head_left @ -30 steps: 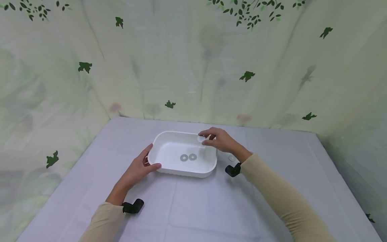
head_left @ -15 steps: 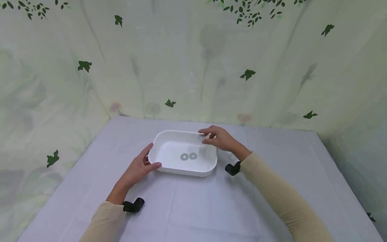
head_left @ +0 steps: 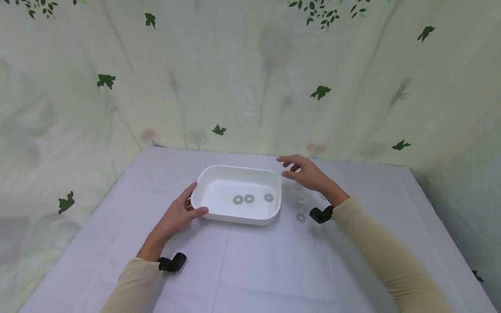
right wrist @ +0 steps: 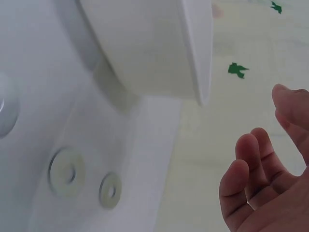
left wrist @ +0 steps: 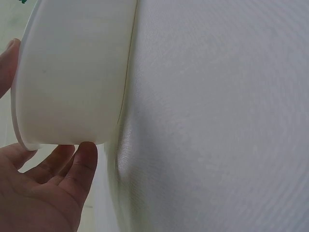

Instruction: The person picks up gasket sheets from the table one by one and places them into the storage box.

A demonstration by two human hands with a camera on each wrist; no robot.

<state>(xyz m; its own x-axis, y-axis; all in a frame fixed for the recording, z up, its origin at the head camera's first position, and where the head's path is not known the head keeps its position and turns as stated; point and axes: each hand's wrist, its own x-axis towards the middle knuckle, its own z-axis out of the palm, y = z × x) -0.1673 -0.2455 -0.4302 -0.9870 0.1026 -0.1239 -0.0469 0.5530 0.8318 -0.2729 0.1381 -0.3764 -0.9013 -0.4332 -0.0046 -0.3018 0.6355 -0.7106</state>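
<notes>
My left hand (head_left: 178, 221) holds the left end of a white rectangular tray (head_left: 217, 188) with rounded corners. Its thumb lies at the near rim, and in the left wrist view its fingertips (left wrist: 87, 153) touch the outer wall. Three flat metal washers (head_left: 265, 198) lie in the tray, two side by side left of the third. Beyond the tray's right end my right hand (head_left: 307, 174) hovers over the table with fingers loosely bent and nothing in them. Several more washers (head_left: 298, 219) lie below it; the right wrist view also shows a washer (right wrist: 59, 171).
A white cloth covers the table (head_left: 250, 269). Behind it and at the sides hangs a pale curtain (head_left: 242, 87) with leaf prints. One washer (head_left: 322, 196) is partly hidden by the right wrist. A black camera mount (head_left: 322, 214) sits on that wrist.
The right hand let go of a washer over the tray, and that washer now lies inside at the right. The hand has since moved right, past the rim. The left hand keeps its hold.
</notes>
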